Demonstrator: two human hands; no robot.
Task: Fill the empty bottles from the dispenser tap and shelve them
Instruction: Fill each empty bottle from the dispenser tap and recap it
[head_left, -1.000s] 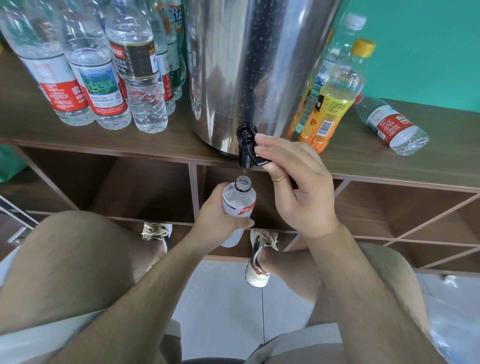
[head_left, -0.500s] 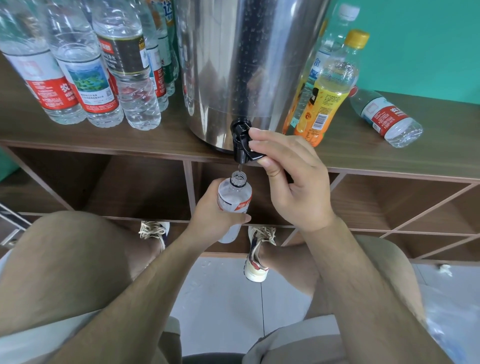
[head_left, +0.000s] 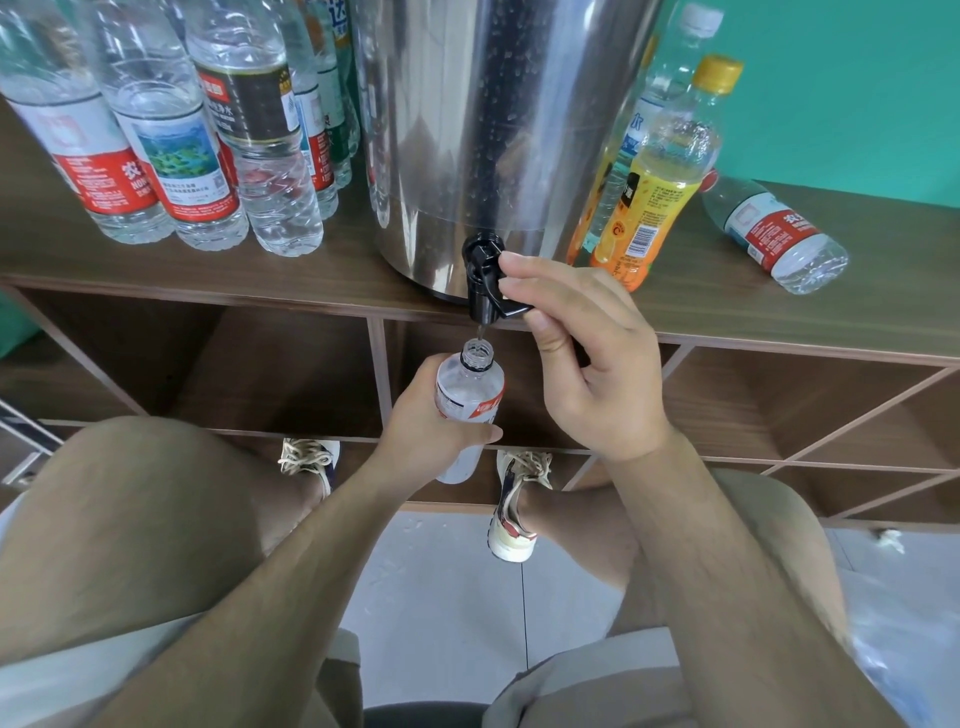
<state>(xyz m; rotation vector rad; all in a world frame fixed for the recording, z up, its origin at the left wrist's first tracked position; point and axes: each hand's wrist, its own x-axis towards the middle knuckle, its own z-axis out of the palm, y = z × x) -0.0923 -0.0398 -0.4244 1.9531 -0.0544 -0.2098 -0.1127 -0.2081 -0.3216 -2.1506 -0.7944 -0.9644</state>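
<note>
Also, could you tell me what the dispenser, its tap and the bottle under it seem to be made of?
Dispenser: shiny metal, probably stainless steel, given its mirror-like reflections. Tap: black plastic, apparently, with a dull gloss. Bottle: clear thin plastic, see-through, printed label.

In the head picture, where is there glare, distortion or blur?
Head view: the steel dispenser carries bright streaky reflections; the wide lens leans the left bottles outward; tap and held bottle are sharp; the bottom right corner looks smeared.
</note>
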